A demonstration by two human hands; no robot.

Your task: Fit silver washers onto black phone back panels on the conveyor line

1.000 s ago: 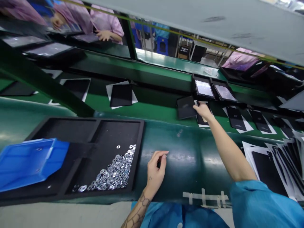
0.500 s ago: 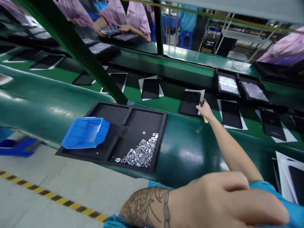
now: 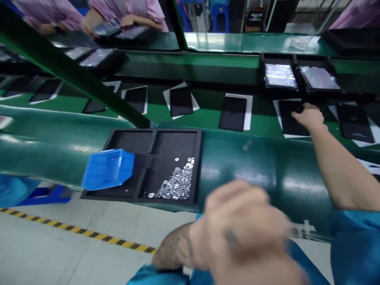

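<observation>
My right hand [image 3: 307, 116] reaches far over the green belt [image 3: 208, 116], its fingers curled over the top edge of a black panel [image 3: 289, 122] that lies on a white sheet. Left of it another black panel [image 3: 233, 113] lies alone on its sheet. My left hand [image 3: 237, 229] is raised close to the camera at the bottom and smeared by motion, so its fingers are unreadable. Below it a tattooed wrist and a blue sleeve show.
A black foam tray [image 3: 200, 166] holds a heap of metal washers [image 3: 178, 184] and a tilted blue bin [image 3: 108, 168]. More black panels line the belt. Two trays with shiny screens [image 3: 280, 75] sit behind. A slanted green beam [image 3: 74, 75] crosses the left. People in pink sleeves [image 3: 127, 12] work opposite.
My right hand left the middle panel and moved right to the neighbouring one. My left hand shifted slightly left in front of the camera and blurred. The view tilted down.
</observation>
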